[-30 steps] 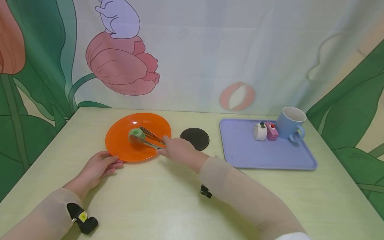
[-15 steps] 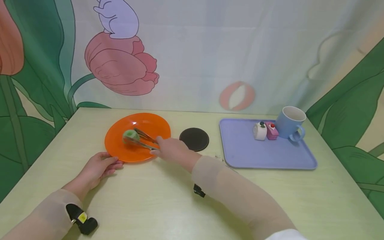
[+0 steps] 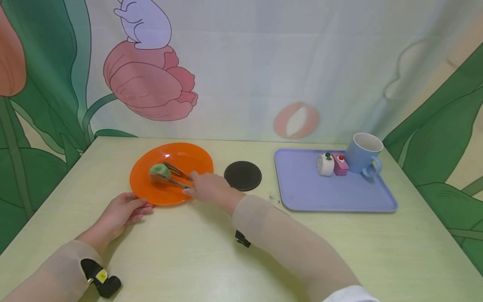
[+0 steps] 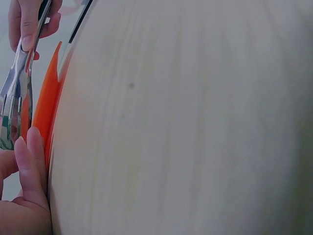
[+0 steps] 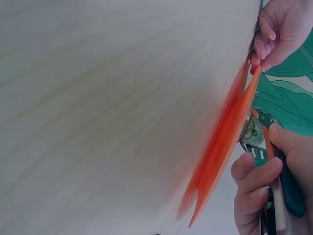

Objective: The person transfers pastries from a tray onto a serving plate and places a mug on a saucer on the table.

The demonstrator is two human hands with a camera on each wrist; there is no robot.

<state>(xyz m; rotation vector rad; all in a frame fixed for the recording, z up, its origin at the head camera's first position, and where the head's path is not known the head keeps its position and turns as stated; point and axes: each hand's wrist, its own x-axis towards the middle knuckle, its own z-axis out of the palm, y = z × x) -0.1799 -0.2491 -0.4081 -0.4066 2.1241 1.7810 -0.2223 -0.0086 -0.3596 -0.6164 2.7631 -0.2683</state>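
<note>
At the near-left edge of an orange plate [image 3: 188, 155], my left hand [image 3: 121, 213] pinches the rim, thumb above and fingers beneath, as the right wrist view shows. My right hand [image 3: 212, 188] reaches over the plate's right side and grips metal tongs [image 3: 181, 183]. Between the tong ends is a small round green cake-like piece [image 3: 160, 171], over the left part of the plate. Whether it touches the plate is hard to tell. In the left wrist view, the tongs [image 4: 19, 78] point down toward the left hand's fingers.
A round black coaster [image 3: 243, 175] lies right of the plate. Farther right is a lavender tray [image 3: 302, 193] bearing a white toy cake roll [image 3: 325, 165], a pink toy cake slice [image 3: 341, 164] and a blue mug [image 3: 363, 153]. A printed curtain [image 3: 241, 84] hangs behind the table.
My right hand has moved slightly left with the tongs, and the green piece has shifted left across the plate with them. The left hand keeps its hold on the rim.
</note>
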